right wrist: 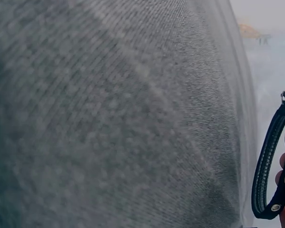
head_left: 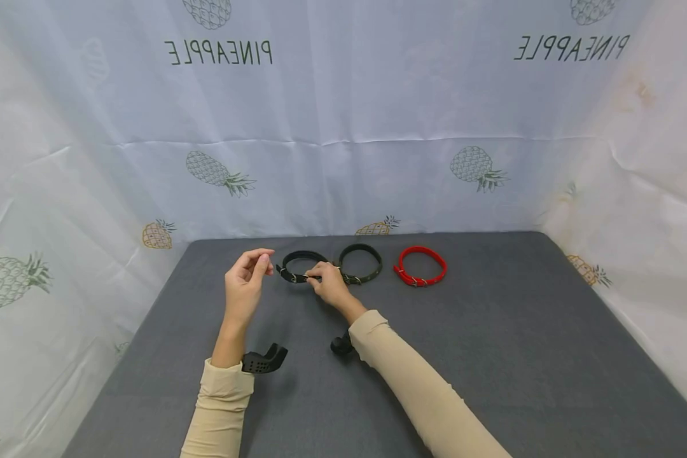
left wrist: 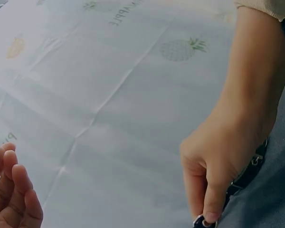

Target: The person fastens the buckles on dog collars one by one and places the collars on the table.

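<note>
My right hand pinches the front of a dark navy collar near its metal buckle. The collar is buckled into a ring and shows metal-rimmed holes in the right wrist view. Part of the collar is behind my right fingers. My left hand is raised just left of this collar, fingers loosely bent, holding nothing. A dark green collar with studs lies right beside the navy one. Farther right is a red collar, also fastened into a ring.
All the collars are near the back of the grey-covered table. A white curtain printed with pineapples hangs behind and at the sides. Black wrist camera mounts stick out from both wrists.
</note>
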The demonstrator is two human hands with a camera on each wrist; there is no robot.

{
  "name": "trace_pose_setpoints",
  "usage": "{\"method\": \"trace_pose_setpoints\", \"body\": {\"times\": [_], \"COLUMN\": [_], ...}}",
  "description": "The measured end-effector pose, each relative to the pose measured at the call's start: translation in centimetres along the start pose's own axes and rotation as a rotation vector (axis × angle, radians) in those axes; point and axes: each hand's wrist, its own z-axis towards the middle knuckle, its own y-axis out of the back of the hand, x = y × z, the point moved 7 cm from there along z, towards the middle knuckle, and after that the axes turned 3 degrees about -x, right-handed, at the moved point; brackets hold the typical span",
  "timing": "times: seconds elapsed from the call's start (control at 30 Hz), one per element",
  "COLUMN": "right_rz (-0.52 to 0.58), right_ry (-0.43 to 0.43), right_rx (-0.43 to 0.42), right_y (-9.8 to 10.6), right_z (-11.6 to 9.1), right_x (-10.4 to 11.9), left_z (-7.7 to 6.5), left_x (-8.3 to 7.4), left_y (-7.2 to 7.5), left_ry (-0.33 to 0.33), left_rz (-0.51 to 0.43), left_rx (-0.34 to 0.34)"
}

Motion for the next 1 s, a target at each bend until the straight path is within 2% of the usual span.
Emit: {"method": "trace_pose_setpoints", "body": {"times": [0.13, 0.2, 0.23, 0.5, 0.63, 1.0], "right_rz": [-0.022, -0.055, -0.061, -0.249, -0.324, -0.387], "right_ry": [-0.021, -0.004, -0.032, -0.035, -0.052, -0.108], "right_rx": [0.013, 0.002, 0.021, 0.03, 0.06, 0.084], "right_y": [-1.3, -1.7, -1.5, -1.1, -1.7, -2.2], "right_z": [0.6, 0.8, 0.6, 0.5, 0.7, 1.2], "right_x": [-1.5, -1.9, -1.4, 1.2, 1.4, 1.3], "left_z": [0.0, 0.0, 0.0, 0.1, 0.2, 0.2], "left_x": [0.0, 0.0, 0.0, -0.4, -0.6, -0.6], "left_y": [0.1, 0.2, 0.2, 0.9, 1.0, 0.7], "left_ry": [0.013, 0.016, 0.016, -0.009, -0.014, -0.009], "left_rz": [0.0, -0.003, -0.006, -0.032, -0.028, -0.039], "left_rx": [0.002, 0.001, -0.003, -0.039, -0.033, -0.021]}}
